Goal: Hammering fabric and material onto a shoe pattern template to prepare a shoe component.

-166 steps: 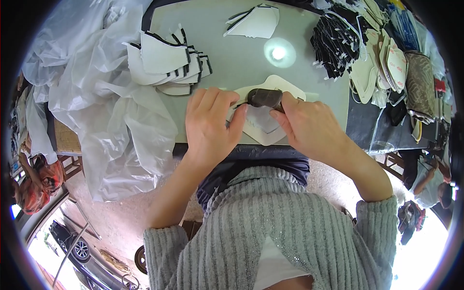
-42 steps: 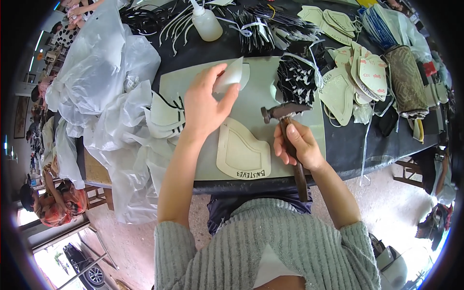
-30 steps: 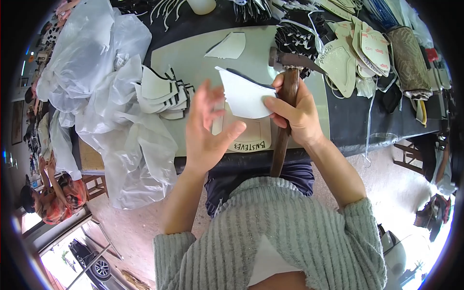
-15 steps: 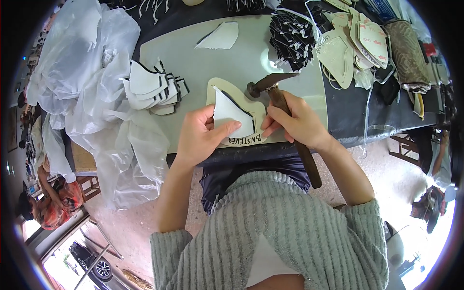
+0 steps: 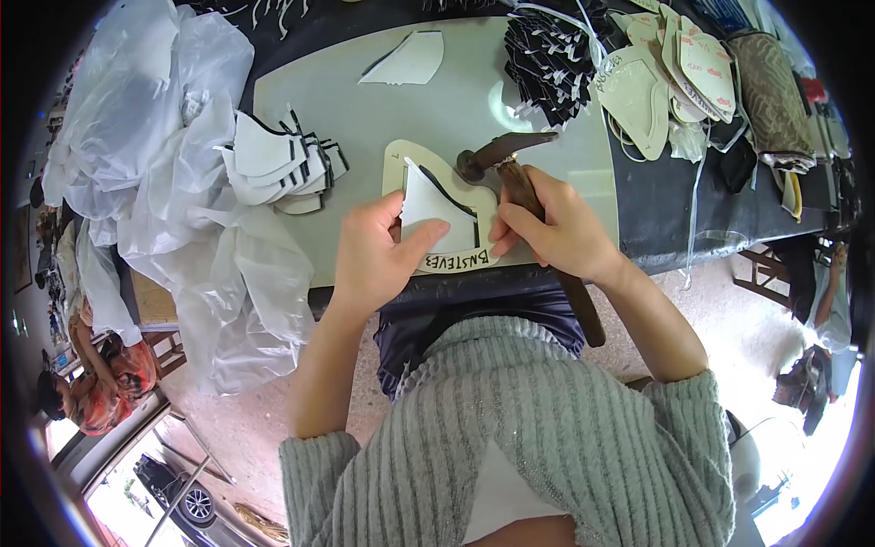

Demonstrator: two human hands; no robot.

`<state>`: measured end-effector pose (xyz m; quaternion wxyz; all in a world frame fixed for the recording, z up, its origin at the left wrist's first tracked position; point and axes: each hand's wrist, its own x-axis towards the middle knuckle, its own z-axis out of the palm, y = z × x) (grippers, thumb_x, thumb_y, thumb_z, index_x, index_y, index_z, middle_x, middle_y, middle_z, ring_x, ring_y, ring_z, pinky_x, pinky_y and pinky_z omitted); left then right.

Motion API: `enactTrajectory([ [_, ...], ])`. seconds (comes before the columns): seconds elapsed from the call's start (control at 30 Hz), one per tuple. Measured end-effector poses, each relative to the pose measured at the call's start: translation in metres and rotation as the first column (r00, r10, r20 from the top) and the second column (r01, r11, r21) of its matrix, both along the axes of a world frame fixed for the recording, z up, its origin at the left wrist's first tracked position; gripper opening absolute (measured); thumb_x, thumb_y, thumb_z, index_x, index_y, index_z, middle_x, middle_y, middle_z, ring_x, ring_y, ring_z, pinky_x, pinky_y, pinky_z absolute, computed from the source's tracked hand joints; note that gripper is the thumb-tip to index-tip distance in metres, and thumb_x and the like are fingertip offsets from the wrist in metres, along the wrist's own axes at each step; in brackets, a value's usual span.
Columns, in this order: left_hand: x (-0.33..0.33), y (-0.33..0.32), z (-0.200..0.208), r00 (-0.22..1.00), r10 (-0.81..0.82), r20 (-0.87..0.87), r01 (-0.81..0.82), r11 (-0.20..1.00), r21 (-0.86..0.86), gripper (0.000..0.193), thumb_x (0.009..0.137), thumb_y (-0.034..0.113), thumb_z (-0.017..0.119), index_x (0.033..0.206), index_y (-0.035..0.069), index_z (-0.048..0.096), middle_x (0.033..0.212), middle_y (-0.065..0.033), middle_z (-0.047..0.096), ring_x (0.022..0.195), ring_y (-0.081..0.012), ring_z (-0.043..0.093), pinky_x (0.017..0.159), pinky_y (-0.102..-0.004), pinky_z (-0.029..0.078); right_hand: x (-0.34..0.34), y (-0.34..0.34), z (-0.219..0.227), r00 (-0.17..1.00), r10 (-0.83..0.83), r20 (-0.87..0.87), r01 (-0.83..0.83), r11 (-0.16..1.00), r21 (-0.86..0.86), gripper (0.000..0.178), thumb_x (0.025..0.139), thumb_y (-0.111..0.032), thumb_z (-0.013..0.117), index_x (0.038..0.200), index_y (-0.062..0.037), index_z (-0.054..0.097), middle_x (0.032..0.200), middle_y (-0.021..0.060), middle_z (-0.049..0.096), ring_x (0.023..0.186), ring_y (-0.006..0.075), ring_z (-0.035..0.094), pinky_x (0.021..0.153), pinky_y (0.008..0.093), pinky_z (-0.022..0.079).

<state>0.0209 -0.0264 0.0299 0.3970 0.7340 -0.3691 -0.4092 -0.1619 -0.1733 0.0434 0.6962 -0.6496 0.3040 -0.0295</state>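
A white, curved cut piece [image 5: 433, 216] with dark edging lies within the outline of a cream template [image 5: 394, 169] that has lettering along its near edge. My left hand [image 5: 375, 251] grips the piece at its left side, thumb flat on top and fingers curled by the edge. In my right hand [image 5: 558, 223] is a hammer [image 5: 521, 187], held by its wooden handle close to the head. The hammer's head hangs over the template's right side, and its handle slants down toward my lap. My right fingertips are beside the template's right edge.
Similar white pieces [image 5: 271, 164] are stacked to the left, beside crumpled clear plastic [image 5: 210, 246]. One loose piece [image 5: 406, 58] lies at the back of the grey board [image 5: 355, 105]. A bundle of black strips [image 5: 551, 68] and more cream templates [image 5: 633, 100] sit at the back right.
The white piece has settled flatter into the template's outline, with more of the template's near rim showing. Both hands keep their holds; the whole view has shifted slightly.
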Motion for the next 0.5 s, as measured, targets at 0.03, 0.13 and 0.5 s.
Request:
enactTrajectory([
  [0.03,-0.003,0.000,0.000,0.999,0.027,0.026,-0.026,0.999,-0.041,0.021,0.080,0.012,0.075,0.094,-0.002,0.068,0.065,-0.0029,0.064,0.056,-0.0030,0.046,0.051,-0.0247,0.039,-0.001,0.001,-0.002,1.000,0.001,-0.002,-0.001,1.000,0.000,0.010,0.097,-0.008,0.050,0.094,0.0004,0.047,0.079,0.0087,0.067,0.072,0.0150,0.072,0.044,0.0207,0.044],
  [0.13,-0.009,-0.002,0.004,0.995,0.064,0.075,-0.057,0.995,-0.081,0.021,0.079,0.014,0.076,0.089,-0.002,0.067,0.060,-0.0034,0.060,0.052,-0.0054,0.043,0.049,-0.0265,0.037,0.001,0.006,-0.006,0.999,-0.041,0.030,0.042,0.998,-0.036,0.016,0.093,-0.008,0.059,0.094,0.0021,0.047,0.076,0.0093,0.065,0.069,0.0169,0.071,0.051,0.0271,0.049],
  [0.5,0.014,-0.001,0.016,0.939,-0.092,0.332,0.069,0.994,0.083,0.029,0.081,0.015,0.076,0.071,0.000,0.052,0.056,0.0050,0.045,0.054,-0.0025,0.037,0.046,-0.0244,0.029,0.017,0.018,-0.001,0.962,0.132,-0.241,-0.262,0.703,-0.661,0.038,0.081,-0.010,0.073,0.095,0.0044,0.040,0.070,0.0225,0.063,0.074,0.0430,0.066,0.066,0.0465,0.052],
])
